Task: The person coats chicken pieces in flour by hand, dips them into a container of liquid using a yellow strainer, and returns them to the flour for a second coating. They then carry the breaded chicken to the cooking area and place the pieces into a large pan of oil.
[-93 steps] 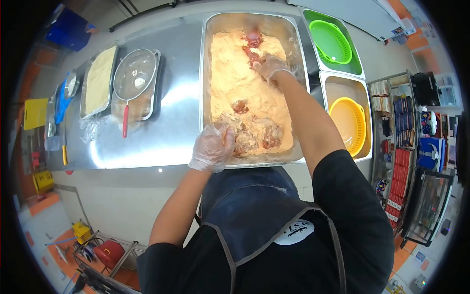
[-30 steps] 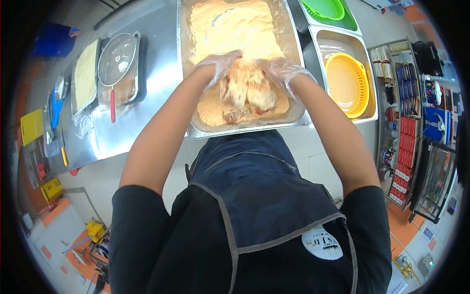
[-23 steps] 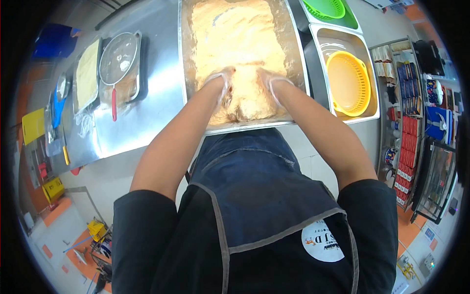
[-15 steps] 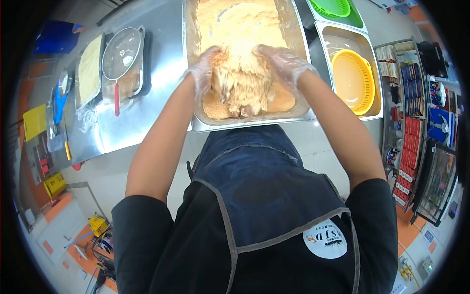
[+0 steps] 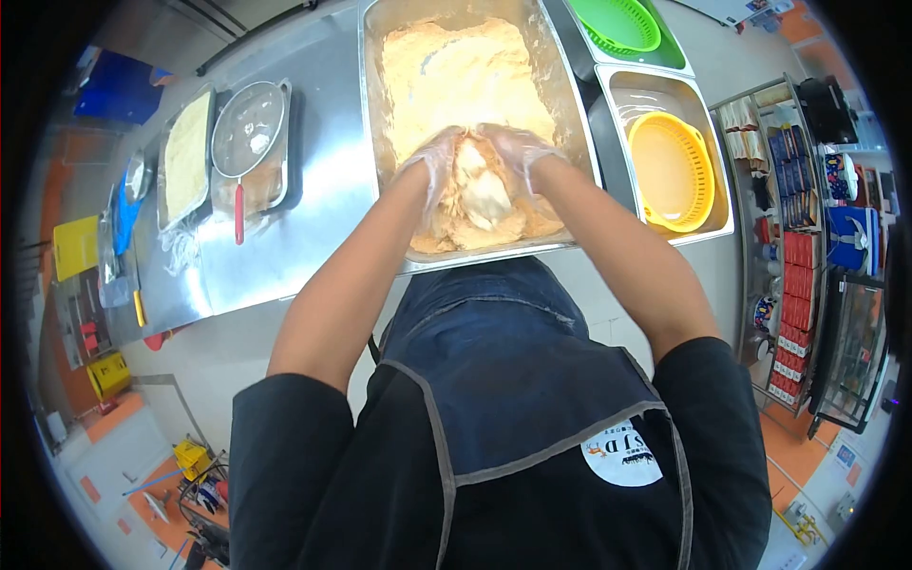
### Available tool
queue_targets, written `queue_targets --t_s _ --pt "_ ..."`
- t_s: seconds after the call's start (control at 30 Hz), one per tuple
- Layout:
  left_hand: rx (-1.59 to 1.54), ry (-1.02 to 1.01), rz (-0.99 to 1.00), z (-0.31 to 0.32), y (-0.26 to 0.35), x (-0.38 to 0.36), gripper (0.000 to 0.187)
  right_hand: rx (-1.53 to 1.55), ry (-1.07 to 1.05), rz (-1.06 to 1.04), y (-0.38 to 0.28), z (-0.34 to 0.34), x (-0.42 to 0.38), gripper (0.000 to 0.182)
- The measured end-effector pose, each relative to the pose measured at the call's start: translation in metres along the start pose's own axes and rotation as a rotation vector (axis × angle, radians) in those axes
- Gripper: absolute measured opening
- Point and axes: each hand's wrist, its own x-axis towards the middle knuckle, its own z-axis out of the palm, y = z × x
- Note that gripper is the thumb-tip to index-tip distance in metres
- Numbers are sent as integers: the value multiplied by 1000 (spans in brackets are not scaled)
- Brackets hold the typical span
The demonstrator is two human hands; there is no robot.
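Observation:
A deep metal tray (image 5: 576, 104) holds pale orange breading flour (image 5: 465, 71). In its near half lies a heap of flour-coated food pieces (image 5: 486, 195); what is under the coating I cannot make out. My left hand (image 5: 439, 157), in a clear plastic glove, curls around the left side of the heap. Opposite it, my right hand (image 5: 513, 147), gloved the same way, curls around the right side. The fingertips almost meet at the far end of the pieces, and flour partly hides them.
To the left on the steel table (image 5: 328, 142) are a red-handled sieve (image 5: 249, 128) over a tray and a tray of pale powder (image 5: 188, 152). At right, metal containers hold a yellow basket (image 5: 705, 180) and a green basket (image 5: 617, 24). A stocked rack (image 5: 793, 190) stands farther right.
My hands have come closer together and lower over the heap. The loose flour that was falling between them has settled, and the coated pieces lie in a narrower pile.

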Motion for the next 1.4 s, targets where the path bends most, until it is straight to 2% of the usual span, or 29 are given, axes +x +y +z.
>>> queue_targets --t_s 0.03,0.13,0.17,0.23,0.27,0.33,0.43,0.53,0.57,0.67,0.73,0.77,0.8,0.83,0.87,0.93,0.97,1.07,1.1,1.17,1.2,1.23,1.27,1.33,1.37,1.4 --pt "14 -1 13 -6 5 -11 72 42 -72 -107 2 -8 -3 73" --pt "279 68 103 -19 22 -45 75 -163 -103 -27 -15 -48 -37 75" --pt "420 44 143 -37 10 -17 76 -177 -62 -25 -7 -52 -33 74" --pt "386 323 19 -31 -24 18 76 -205 17 -18 27 -47 -8 72" --pt "367 461 -46 -23 -32 25 75 -99 30 42 49 -34 10 70" --pt "217 264 -106 -4 -29 -3 61 118 58 156 82 0 45 67" --pt "-38 135 -40 3 -25 1 59 379 -12 88 62 31 64 63" --pt "-291 11 8 2 -18 11 56 209 -124 -26 27 0 5 61" --pt "-270 -78 66 -18 -29 35 46 21 -128 -106 15 -9 -10 64" --pt "45 100 11 -27 2 -12 48 -300 110 -128 -14 -34 3 69" --pt "282 213 179 -24 9 -35 62 -530 93 -218 -23 -42 33 70" --pt "269 253 168 -25 7 -27 66 -646 86 -268 -25 -43 51 71" --pt "254 294 152 -28 2 -16 71 -721 162 -424 -12 -32 77 70" --pt "342 343 258 -36 -13 8 74 -791 234 -571 14 -11 109 68" --pt "387 390 249 -36 -9 14 75 -861 307 -719 28 4 126 67" --pt "465 473 203 -32 -15 15 75 -940 8 -605 13 6 85 64" --pt "408 448 223 -25 -11 2 69 -979 -145 -544 7 5 68 63" --pt "487 245 238 -33 -16 33 74 -838 -178 -711 20 -26 66 60" --pt "540 172 104 -25 -10 30 70 -844 -80 -466 18 -32 46 55" --pt "388 82 77 -16 -19 40 65 -368 -53 -330 64 -13 54 53" --pt "318 36 68 -13 -24 48 63 -222 -66 -193 56 -7 43 54" --pt "170 -161 92 -18 -30 58 58 -65 -58 -54 48 -1 32 56" --pt "197 -139 77 -15 -32 70 57 85 -30 78 39 5 20 59" --pt "252 -89 47 -5 -19 72 54 242 -173 137 16 3 8 66" --pt "291 -89 84 -5 -14 72 54 113 -157 56 17 -5 16 67" --pt "326 -90 110 -1 -1 40 54 -18 -143 -13 24 -18 29 68"
